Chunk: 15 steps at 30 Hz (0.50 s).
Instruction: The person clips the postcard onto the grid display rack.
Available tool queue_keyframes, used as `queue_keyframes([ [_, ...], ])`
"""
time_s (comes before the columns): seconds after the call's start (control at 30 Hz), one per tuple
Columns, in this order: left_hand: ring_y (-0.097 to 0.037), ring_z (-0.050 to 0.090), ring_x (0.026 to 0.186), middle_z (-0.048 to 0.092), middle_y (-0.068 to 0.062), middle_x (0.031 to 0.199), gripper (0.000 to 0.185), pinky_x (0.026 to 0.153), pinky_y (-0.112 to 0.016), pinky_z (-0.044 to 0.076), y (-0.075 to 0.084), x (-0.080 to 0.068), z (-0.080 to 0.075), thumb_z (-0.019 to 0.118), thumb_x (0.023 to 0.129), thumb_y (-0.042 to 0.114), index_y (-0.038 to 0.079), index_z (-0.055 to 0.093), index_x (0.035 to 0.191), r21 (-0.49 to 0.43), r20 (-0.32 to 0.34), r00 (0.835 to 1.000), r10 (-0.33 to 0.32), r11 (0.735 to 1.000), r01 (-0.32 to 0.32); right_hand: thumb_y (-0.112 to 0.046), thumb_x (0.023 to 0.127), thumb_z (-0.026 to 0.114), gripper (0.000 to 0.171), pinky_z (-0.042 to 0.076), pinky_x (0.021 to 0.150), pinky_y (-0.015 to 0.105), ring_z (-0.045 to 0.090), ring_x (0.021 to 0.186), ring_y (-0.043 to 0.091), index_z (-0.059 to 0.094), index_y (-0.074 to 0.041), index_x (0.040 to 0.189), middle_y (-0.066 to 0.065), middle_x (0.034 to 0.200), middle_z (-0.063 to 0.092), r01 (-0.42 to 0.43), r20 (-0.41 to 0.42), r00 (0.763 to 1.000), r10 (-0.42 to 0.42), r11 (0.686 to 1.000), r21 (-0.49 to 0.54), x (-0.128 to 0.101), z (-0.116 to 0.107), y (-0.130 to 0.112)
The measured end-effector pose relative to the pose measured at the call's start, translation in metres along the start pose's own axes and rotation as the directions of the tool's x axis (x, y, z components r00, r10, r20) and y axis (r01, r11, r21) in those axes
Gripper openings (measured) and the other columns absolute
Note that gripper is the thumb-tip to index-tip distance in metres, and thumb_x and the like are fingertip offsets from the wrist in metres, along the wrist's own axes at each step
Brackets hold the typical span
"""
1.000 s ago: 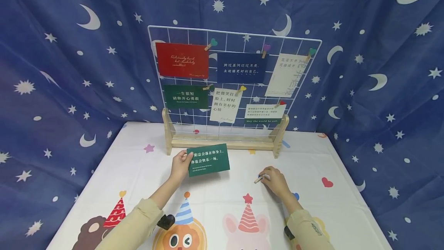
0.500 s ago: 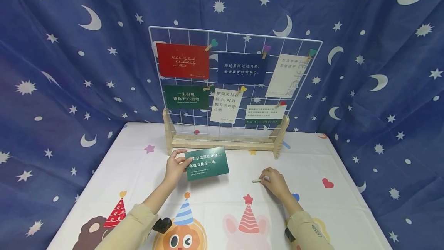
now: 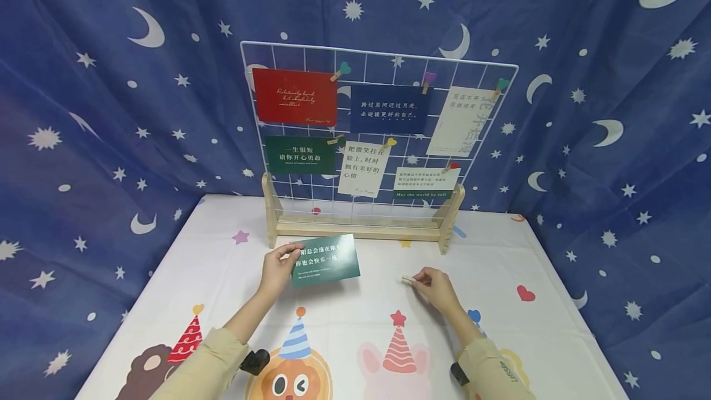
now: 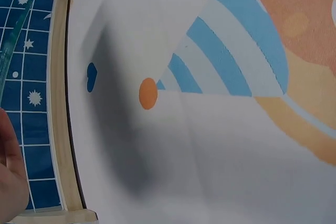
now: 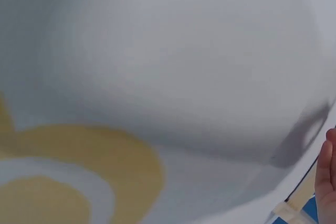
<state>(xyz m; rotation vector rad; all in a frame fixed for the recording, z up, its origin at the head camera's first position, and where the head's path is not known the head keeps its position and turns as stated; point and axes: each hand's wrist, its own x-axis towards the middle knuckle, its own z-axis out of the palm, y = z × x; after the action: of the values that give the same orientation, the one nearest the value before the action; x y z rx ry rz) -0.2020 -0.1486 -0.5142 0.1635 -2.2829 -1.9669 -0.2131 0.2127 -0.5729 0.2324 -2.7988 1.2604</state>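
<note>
Head view: looks forward and down from above the counter (image 3: 222,276), taking in the grid stand (image 3: 378,141) and the backdrop.
Left wrist view: close over the counter's cloth, the stand's wooden base (image 4: 59,103) at its left edge.
Right wrist view: very close, blurred cloth.
Shared: cloth, stand.

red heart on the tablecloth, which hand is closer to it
Right. The right hand, pinching a small clip, sits just left of the red heart. The left hand holds the green card much further left, across the tablecloth.
</note>
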Motion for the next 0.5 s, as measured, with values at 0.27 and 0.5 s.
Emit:
queue_keyframes([
  [0.27, 0.002, 0.05, 0.047, 0.067, -0.026, 0.103, 0.025, 0.044, -0.012, 0.039, 0.001, 0.002, -0.006, 0.06, 0.091, 0.008, -0.006, 0.063, 0.111, 0.072, 0.031, 0.998, 0.057, 0.996, -0.059, 0.003, 0.088, 0.06, 0.008, 0.055, 0.063, 0.023, 0.061, 0.071, 0.013, 0.064, 0.007, 0.092, 0.022, 0.089, 0.065, -0.06, 0.011, 0.998, 0.059, 0.953, 0.296, 0.005, -0.001, -0.013],
  [0.5, 0.001, 0.044, 0.046, 0.059, -0.029, 0.11, 0.04, 0.041, -0.014, 0.032, 0.003, 0.001, -0.01, 0.066, 0.085, 0.0, -0.005, 0.055, 0.123, 0.021, 0.125, 0.99, 0.069, 0.997, -0.072, -0.001, 0.089, 0.061, 0.023, 0.057, 0.068, 0.023, 0.062, 0.069, 0.007, 0.059, 0.016, 0.104, 0.016, 0.086, 0.066, -0.172, 0.038, 0.984, 0.176, 0.858, 0.483, 0.006, 0.0, -0.017],
])
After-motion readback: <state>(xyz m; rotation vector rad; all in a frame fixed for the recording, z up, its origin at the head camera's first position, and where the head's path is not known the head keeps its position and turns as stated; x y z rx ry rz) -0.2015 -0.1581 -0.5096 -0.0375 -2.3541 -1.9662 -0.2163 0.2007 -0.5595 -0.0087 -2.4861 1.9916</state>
